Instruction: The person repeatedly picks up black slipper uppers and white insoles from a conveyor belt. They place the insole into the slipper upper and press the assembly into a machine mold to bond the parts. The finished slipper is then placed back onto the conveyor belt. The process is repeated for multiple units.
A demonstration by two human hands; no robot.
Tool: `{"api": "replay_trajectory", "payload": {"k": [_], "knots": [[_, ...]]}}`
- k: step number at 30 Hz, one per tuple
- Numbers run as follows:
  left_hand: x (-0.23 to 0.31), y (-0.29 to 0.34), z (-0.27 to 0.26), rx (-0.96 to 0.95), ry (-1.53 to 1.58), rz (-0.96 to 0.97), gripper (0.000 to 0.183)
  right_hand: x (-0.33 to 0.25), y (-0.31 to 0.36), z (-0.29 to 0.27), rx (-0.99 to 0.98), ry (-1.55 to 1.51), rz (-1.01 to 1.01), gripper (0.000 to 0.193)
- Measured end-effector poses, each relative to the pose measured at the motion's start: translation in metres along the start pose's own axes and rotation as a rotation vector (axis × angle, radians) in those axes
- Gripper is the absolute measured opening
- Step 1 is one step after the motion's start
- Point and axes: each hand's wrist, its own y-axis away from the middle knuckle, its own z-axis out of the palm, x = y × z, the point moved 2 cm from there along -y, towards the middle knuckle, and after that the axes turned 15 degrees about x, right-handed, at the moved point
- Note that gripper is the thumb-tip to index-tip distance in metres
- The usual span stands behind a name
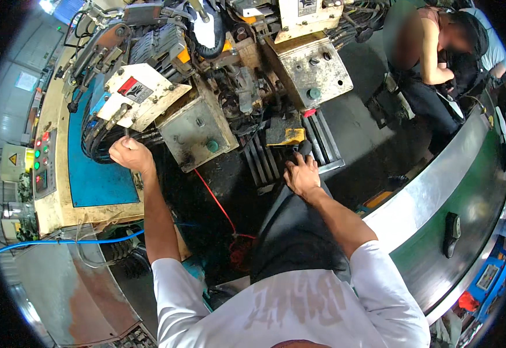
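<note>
My left hand (131,155) is closed into a fist around a short dark lever (126,133) at the left machine head, whose end pokes out above the fingers. Right beside it are a bundle of black hoses (95,139) and a worn metal control box (198,133) with a green button. My right hand (303,175) rests on my dark trouser leg (299,232) at the knee, fingers laid forward and apart. Just past its fingertips shows a dark rounded thing (305,147), possibly my shoe tip, next to a yellow-edged block (286,135) on a slatted metal grate (324,139).
A second control box (314,69) stands ahead to the right. At left is a cream cabinet (62,191) with a blue panel and coloured buttons. A green conveyor (427,255) curves along my right, carrying a black shoe (452,235). Another person (438,69) sits at the far right.
</note>
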Motion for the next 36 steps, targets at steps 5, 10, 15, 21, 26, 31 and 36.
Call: {"api": "replay_trajectory", "payload": {"k": [5, 10, 15, 21, 26, 31, 36], "knots": [[-0.002, 0.002, -0.001, -0.014, -0.045, -0.033, 0.013, 0.000, -0.008, 0.005, -0.069, 0.003, -0.009, 0.043], [-0.006, 0.002, -0.003, 0.007, -0.038, -0.027, 0.012, -0.003, -0.014, -0.001, -0.089, -0.003, -0.012, 0.043], [0.002, 0.001, -0.002, -0.006, -0.035, -0.043, 0.009, -0.001, -0.016, 0.000, -0.112, -0.006, 0.009, 0.042], [0.003, -0.003, -0.004, -0.005, -0.020, -0.041, 0.008, 0.000, -0.016, 0.007, -0.116, -0.022, 0.013, 0.043], [0.008, -0.004, -0.005, -0.005, 0.001, -0.033, 0.007, 0.002, -0.015, 0.012, -0.126, 0.007, 0.019, 0.043], [0.007, -0.004, -0.005, 0.008, -0.002, -0.016, 0.008, 0.000, -0.015, 0.011, -0.097, 0.034, 0.005, 0.043], [0.007, -0.003, -0.004, 0.014, -0.012, -0.052, 0.011, 0.003, -0.016, 0.012, -0.126, 0.040, 0.014, 0.042]]}}
